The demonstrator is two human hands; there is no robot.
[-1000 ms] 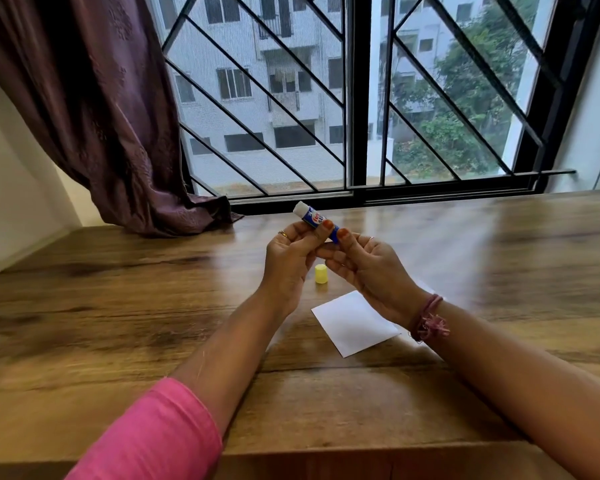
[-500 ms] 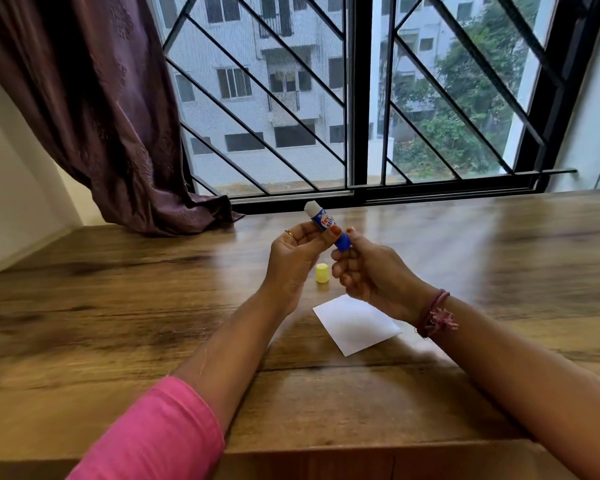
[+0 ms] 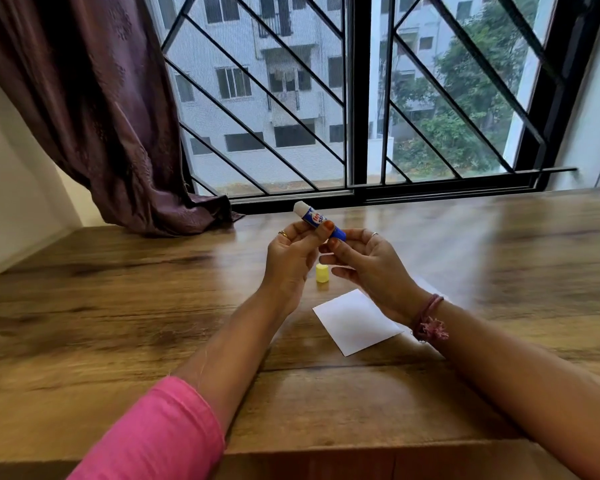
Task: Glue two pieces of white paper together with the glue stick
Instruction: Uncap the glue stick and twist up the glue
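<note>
Glue stick (image 3: 317, 221) sat uncapped between both hands above the table (image 3: 118, 306) as I watched through the head camera, its white glue tip angled up and away toward the window (image 3: 357, 98) and its blue body slanting down toward the right hand. My view showed the left hand (image 3: 291, 261) pinching the middle of the tube, thumb on the near side and fingers curled behind it, a ring on one finger. I saw the right hand (image 3: 368, 268) gripping the lower blue end with thumb and fingertips, the remaining fingers loosely curled beneath, and a reddish thread bracelet (image 3: 430, 320) around that wrist. Taking the glue stick as my landmark, the yellow cap (image 3: 321, 274) stood upright on the table directly below it, between the two hands and touching neither. White paper (image 3: 355, 322) lay flat on the wood nearer to me than the cap, partly covered by the right wrist; I could not tell whether it was one sheet or two stacked. A pink sleeve (image 3: 160, 434) covered the left forearm close to the camera, and a purple curtain (image 3: 94, 109) hung beyond the glue stick on the left side.
</note>
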